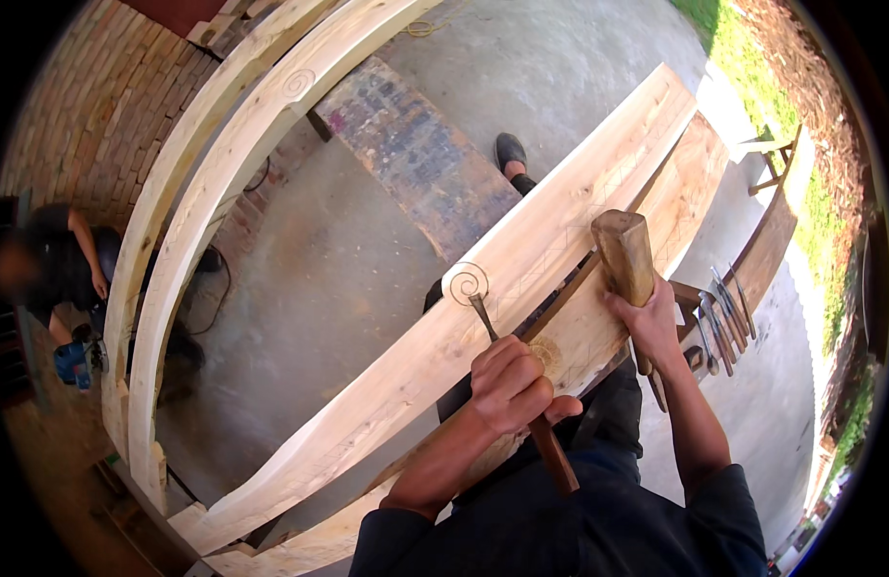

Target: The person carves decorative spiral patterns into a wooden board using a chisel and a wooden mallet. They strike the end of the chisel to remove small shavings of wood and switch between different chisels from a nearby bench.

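My left hand (507, 385) is closed around a wooden-handled chisel (552, 452), its blade slanting up to a spiral outline (467, 281) on the edge of a long pale timber (358, 413). My right hand (647, 317) grips a worn wooden mallet (622, 250), raised to the right of the chisel. A second, browner timber (685, 202) lies alongside the first on my near side, with pencilled lines and a lighter round patch near my left hand. Several chisels (728, 313) lie in a row to the right of my right hand.
Two curved beams (209, 192) span the left. Beyond them a co-worker (50, 260) holds a blue power tool (71, 361). A stained plank (396, 135) lies behind my timber, near a shoe (510, 152). A curved board (776, 212) stands at right, beside grass.
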